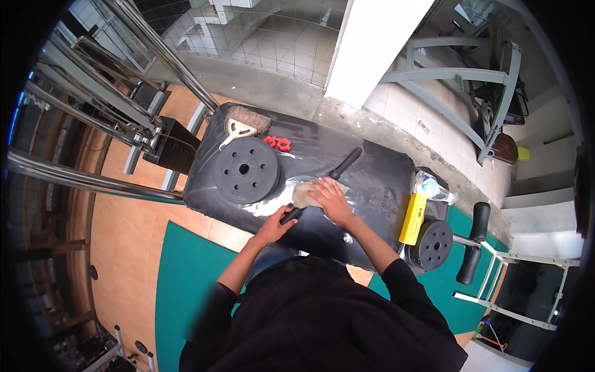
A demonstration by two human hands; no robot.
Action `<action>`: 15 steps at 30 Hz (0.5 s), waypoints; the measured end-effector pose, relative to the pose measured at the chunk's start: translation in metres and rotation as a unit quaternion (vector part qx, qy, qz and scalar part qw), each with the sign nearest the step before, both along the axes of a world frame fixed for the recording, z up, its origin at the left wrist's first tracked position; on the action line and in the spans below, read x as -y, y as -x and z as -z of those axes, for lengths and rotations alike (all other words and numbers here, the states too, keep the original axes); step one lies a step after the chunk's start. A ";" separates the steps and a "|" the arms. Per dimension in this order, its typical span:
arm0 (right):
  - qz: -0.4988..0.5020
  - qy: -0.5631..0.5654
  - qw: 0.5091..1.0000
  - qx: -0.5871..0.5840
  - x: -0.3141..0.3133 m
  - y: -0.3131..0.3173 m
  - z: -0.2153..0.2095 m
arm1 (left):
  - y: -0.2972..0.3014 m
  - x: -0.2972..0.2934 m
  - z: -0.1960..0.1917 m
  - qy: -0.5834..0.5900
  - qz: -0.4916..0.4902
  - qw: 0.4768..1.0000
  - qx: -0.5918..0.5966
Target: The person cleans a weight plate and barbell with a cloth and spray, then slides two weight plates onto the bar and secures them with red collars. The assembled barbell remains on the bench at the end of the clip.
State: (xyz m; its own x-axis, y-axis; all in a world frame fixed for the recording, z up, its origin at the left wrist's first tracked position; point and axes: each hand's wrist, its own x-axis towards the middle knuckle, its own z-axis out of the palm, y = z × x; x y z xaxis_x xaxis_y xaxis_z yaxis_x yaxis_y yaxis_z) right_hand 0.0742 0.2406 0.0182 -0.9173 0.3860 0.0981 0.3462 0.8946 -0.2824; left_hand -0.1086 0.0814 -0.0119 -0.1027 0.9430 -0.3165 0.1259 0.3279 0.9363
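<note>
A short dark dumbbell bar [345, 163] lies slantwise across the black padded bench [378, 170], its middle hidden by a beige cloth [304, 196]. My left hand [274, 227] is closed round the bar's near end. On top of the cloth, my right hand [331, 199] presses and holds it against the bar. A large black weight plate [263, 170] lies flat to the left of the cloth. Behind the plate are two red star-shaped collars [277, 143] and a brush [242, 127] with a pale handle and brown bristles.
At the bench's right end are a yellow box [412, 219], a clear plastic bottle [434, 186] and a smaller black weight plate [432, 245]. Chrome rails [93, 180] of a gym machine stand to the left. A white pillar [378, 49] rises beyond the bench.
</note>
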 end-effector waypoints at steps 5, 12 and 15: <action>0.069 -0.021 0.994 0.078 -0.056 -0.027 0.001 | 0.013 0.033 -0.018 0.085 0.006 0.991 0.102; 0.280 0.059 0.953 0.100 -0.116 -0.027 -0.012 | 0.035 0.027 -0.046 0.179 0.033 0.982 0.057; 0.405 0.119 0.905 -0.052 -0.113 -0.010 -0.023 | 0.035 0.033 -0.027 0.121 0.035 0.987 -0.098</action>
State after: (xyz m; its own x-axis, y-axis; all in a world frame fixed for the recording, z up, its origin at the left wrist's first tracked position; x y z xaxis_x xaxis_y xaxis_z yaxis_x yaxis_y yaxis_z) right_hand 0.0845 0.3539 0.0407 -0.3154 0.9489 -0.0065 0.8212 0.2695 -0.5029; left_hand -0.1434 0.0485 0.0149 -0.1223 0.8491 -0.5139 0.3273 0.5234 0.7867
